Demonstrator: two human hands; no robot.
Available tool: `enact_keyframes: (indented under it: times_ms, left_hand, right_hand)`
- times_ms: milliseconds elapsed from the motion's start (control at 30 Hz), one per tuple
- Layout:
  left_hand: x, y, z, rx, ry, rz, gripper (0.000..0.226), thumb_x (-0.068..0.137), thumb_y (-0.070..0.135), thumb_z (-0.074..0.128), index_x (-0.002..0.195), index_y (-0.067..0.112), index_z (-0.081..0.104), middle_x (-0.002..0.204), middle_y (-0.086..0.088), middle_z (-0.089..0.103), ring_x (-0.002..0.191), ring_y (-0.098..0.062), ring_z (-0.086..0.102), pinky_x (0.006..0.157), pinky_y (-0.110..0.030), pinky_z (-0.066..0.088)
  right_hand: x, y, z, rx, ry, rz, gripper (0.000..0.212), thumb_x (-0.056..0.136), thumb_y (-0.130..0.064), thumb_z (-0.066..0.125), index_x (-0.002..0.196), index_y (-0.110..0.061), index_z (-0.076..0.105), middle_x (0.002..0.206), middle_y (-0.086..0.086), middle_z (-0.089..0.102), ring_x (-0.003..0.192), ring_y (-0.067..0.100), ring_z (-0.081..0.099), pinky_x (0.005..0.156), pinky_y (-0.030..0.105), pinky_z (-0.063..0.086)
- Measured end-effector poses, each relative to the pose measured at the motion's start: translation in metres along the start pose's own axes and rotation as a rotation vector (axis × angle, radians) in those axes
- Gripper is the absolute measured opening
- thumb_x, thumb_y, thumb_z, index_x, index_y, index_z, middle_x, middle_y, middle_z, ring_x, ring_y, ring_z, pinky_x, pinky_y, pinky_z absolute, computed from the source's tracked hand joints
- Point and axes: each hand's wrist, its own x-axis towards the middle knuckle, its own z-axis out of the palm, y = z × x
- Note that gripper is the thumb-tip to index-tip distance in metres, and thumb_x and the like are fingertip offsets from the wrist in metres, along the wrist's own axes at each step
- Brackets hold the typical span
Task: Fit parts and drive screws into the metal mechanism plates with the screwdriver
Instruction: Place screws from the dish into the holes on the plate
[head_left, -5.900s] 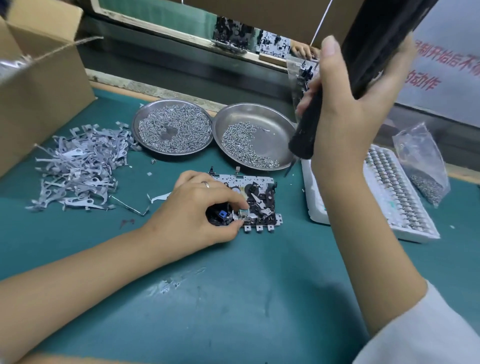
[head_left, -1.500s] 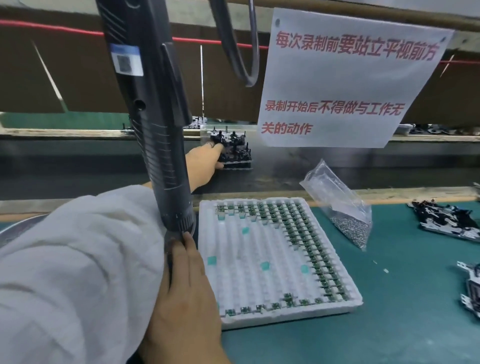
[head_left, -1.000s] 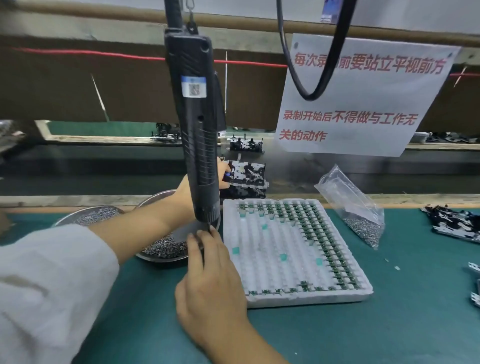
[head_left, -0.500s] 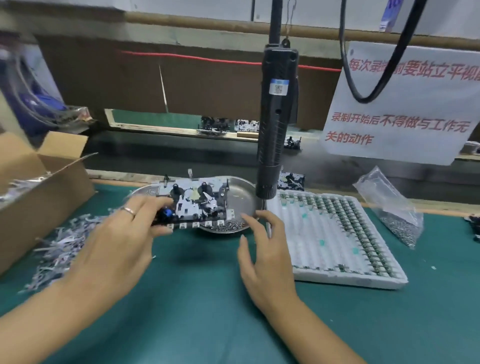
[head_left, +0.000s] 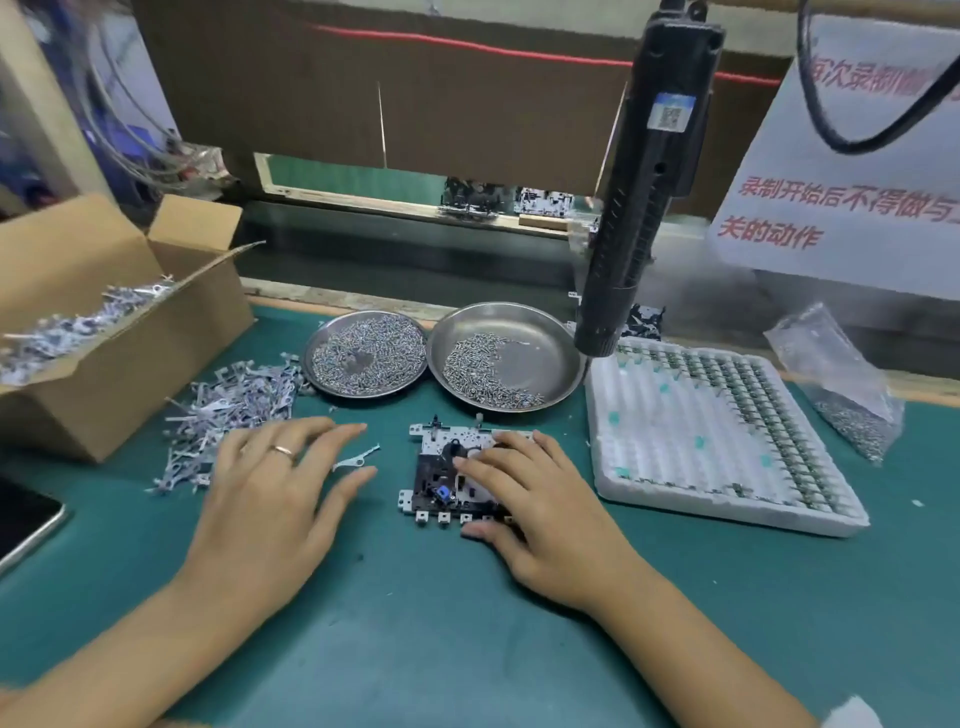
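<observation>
Right hand (head_left: 540, 514) lies flat on the plate (head_left: 441, 478), fingers straight across its right half, thumb at the near edge. Left hand (head_left: 275, 499) is spread just left of it, fingertips beside a loose lever (head_left: 356, 460), with the lever pile (head_left: 228, 410) past its knuckles. Beyond the right hand sit two screw dishes (head_left: 545, 332), the screwdriver (head_left: 639, 208) hangs free above, and a tray (head_left: 675, 441) lies to its right.

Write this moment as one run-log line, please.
right hand: resting on mechanism plate | left hand: open near lever | screwdriver: hanging, unheld
</observation>
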Motion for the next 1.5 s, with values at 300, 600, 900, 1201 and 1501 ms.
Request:
enact_keyframes:
  times_ms: [300, 600, 900, 1201, 1501]
  left_hand:
    - [0.013, -0.009, 0.003, -0.101, 0.033, -0.093, 0.015, 0.08, 0.021, 0.061, 0.08, 0.016, 0.076, 0.083, 0.003, 0.072, 0.078, -0.026, 0.065, 0.079, -0.032, 0.02]
    - [0.043, 0.052, 0.022, -0.329, 0.213, 0.123, 0.011, 0.085, 0.018, 0.069, 0.09, 0.012, 0.076, 0.088, -0.001, 0.07, 0.077, -0.02, 0.065, 0.082, -0.033, 0.032]
    - [0.046, 0.059, 0.037, -0.692, -0.05, -0.054, 0.014, 0.082, 0.033, 0.066, 0.093, 0.031, 0.074, 0.09, 0.021, 0.068, 0.088, -0.002, 0.055, 0.089, -0.033, 0.027]
    - [0.044, 0.054, 0.041, -0.701, -0.125, -0.116, 0.013, 0.075, 0.038, 0.069, 0.087, 0.044, 0.067, 0.071, 0.029, 0.059, 0.084, 0.001, 0.051, 0.093, -0.031, 0.024]
    - [0.044, 0.051, 0.039, -0.756, -0.158, -0.202, 0.017, 0.071, 0.042, 0.075, 0.08, 0.052, 0.065, 0.09, 0.033, 0.063, 0.088, 0.002, 0.055, 0.094, -0.019, 0.024]
  right_hand:
    - [0.0, 0.0, -0.001, 0.214, 0.254, 0.17, 0.035, 0.091, -0.03, 0.057, 0.116, -0.007, 0.065, 0.119, 0.008, 0.06, 0.12, 0.021, 0.051, 0.109, 0.047, 0.029]
    - [0.005, -0.014, -0.002, 0.521, 0.435, 0.353, 0.02, 0.091, -0.02, 0.061, 0.105, -0.009, 0.07, 0.092, -0.002, 0.069, 0.089, 0.021, 0.062, 0.083, 0.036, 0.048]
    - [0.005, 0.007, -0.002, 0.386, 0.355, 0.357, 0.014, 0.081, -0.001, 0.067, 0.094, -0.003, 0.074, 0.078, 0.007, 0.07, 0.074, 0.026, 0.062, 0.074, 0.031, 0.047]
    - [0.002, 0.003, -0.006, 0.444, 0.301, 0.378, 0.017, 0.083, -0.001, 0.068, 0.097, -0.007, 0.075, 0.085, 0.0, 0.072, 0.08, 0.016, 0.062, 0.076, 0.021, 0.047]
    - [-0.003, 0.008, -0.003, 0.233, 0.262, 0.143, 0.017, 0.083, -0.01, 0.072, 0.098, -0.002, 0.072, 0.09, 0.004, 0.072, 0.08, 0.029, 0.061, 0.079, 0.039, 0.051]
